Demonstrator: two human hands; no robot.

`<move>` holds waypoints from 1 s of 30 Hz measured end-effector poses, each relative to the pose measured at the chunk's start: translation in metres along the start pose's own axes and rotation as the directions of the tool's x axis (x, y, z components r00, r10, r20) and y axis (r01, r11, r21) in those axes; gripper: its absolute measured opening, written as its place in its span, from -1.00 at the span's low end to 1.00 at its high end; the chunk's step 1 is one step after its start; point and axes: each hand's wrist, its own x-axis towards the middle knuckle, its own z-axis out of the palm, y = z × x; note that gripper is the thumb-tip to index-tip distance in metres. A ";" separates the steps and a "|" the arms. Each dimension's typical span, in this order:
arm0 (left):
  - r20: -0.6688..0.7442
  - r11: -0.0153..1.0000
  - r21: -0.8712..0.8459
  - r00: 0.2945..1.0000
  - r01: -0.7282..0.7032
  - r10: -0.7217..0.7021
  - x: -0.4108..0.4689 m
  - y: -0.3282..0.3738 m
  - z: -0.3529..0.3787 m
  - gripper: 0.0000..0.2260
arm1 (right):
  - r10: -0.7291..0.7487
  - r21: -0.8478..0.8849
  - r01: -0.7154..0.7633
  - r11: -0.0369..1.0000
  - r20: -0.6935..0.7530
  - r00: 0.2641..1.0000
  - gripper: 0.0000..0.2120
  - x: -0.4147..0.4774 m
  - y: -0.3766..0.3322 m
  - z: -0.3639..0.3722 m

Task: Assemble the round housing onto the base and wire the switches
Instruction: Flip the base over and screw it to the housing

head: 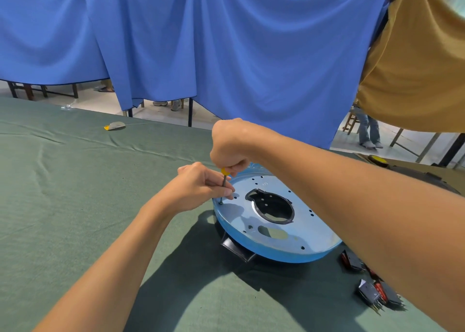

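Observation:
A round metal plate (pixel 307 233) with a blue sheen lies flat on a black housing (pixel 235 250) on the green cloth. A black-rimmed opening (pixel 270 205) sits in the plate's middle. My right hand (pixel 230 145) grips the yellow handle of a screwdriver (pixel 224 180) held upright, its tip at a hole near the plate's left rim. My left hand (pixel 201 188) pinches the screwdriver's shaft just above the plate. Rocker switches (pixel 371 294) with red parts and metal pins lie on the cloth at the lower right, partly hidden by my right forearm.
The table is covered in green cloth (pixel 88 193). A small grey and yellow scrap (pixel 114 125) lies at the far left. Blue fabric (pixel 201 42) and tan fabric (pixel 415 67) hang behind the table. A dark object with a yellow disc (pixel 378 160) sits at the right edge.

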 end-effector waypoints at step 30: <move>0.045 0.981 -0.192 0.999 0.014 -0.006 0.007 -0.007 0.004 -0.96 | 0.063 0.063 -0.085 0.994 0.292 0.954 -0.81 0.015 0.008 -0.013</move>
